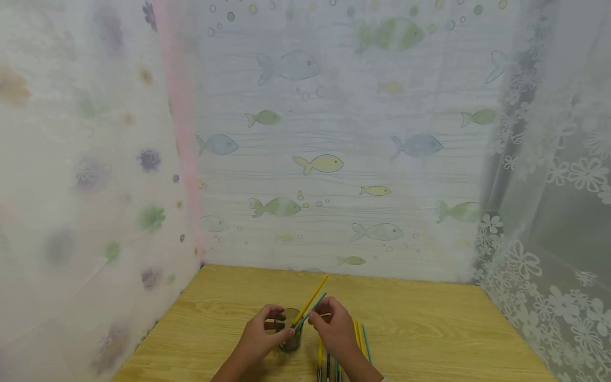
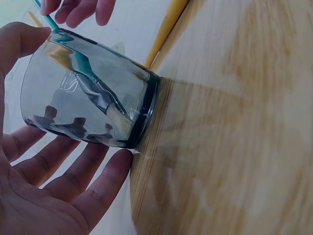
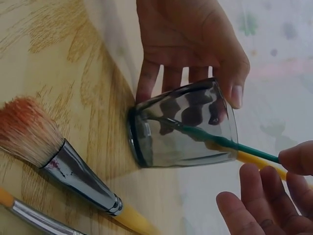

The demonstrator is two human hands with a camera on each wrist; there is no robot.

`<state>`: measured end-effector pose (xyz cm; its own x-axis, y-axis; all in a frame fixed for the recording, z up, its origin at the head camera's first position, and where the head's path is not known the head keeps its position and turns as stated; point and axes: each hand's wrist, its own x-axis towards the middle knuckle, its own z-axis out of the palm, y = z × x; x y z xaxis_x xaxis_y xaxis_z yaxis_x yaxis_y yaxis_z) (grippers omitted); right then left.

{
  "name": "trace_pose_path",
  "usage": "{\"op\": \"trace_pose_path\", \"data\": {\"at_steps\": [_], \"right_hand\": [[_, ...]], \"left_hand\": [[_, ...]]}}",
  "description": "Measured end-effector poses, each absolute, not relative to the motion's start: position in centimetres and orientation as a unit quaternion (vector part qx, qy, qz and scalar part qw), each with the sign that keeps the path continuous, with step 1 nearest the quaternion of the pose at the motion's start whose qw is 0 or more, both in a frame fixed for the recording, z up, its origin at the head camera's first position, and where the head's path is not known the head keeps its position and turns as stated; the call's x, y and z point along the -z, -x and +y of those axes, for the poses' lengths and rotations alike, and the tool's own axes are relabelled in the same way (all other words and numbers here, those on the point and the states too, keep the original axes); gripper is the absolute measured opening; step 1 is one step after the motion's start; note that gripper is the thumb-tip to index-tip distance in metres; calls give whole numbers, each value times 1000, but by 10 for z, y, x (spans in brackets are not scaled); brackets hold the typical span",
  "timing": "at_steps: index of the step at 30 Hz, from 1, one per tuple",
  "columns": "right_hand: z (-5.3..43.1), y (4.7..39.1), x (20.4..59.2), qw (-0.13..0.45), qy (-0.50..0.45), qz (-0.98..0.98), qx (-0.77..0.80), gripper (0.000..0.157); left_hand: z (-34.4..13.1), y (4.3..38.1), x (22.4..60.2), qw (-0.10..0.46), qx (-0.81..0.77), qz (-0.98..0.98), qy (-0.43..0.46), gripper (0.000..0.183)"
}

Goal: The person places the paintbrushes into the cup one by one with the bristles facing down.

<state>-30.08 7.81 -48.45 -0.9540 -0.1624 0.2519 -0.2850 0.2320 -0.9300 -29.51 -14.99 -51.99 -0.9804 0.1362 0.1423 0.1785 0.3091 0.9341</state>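
Note:
My left hand (image 1: 258, 337) holds a smoky clear drinking glass (image 1: 289, 345), fingers along one side and thumb by the rim. The glass stands upright on the table. Inside it lean a yellow-handled paintbrush (image 1: 315, 294) and a teal-handled paintbrush (image 1: 321, 300), bristles down; pale bristles show near the base in the left wrist view. My right hand (image 1: 338, 326) pinches the teal handle above the rim between thumb and index finger. In the right wrist view its other fingers (image 3: 252, 196) are loosely bent beside the yellow handle.
More paintbrushes with yellow (image 1: 319, 350), teal (image 1: 366, 342) and dark handles lie on the wooden table (image 1: 429, 329), under and beside my right forearm. One broad brush (image 3: 29, 132) has reddish-tipped bristles. A fish-print curtain (image 1: 324, 212) hangs behind; patterned curtains flank both sides.

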Motion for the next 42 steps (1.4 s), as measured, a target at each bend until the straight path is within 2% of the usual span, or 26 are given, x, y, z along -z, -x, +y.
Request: {"op": "trace_pose_path", "data": {"at_steps": [12, 23, 42], "right_hand": [[79, 317, 482, 61, -131, -767, -625, 22], [104, 326, 474, 54, -113, -778, -615, 27], [140, 323, 464, 78, -49, -796, -598, 20]], "left_hand": [[-160, 315, 519, 7, 573, -812, 111, 69], [-164, 324, 519, 2, 576, -810, 111, 68], [-166, 325, 517, -4, 579, -807, 118, 66]]}}
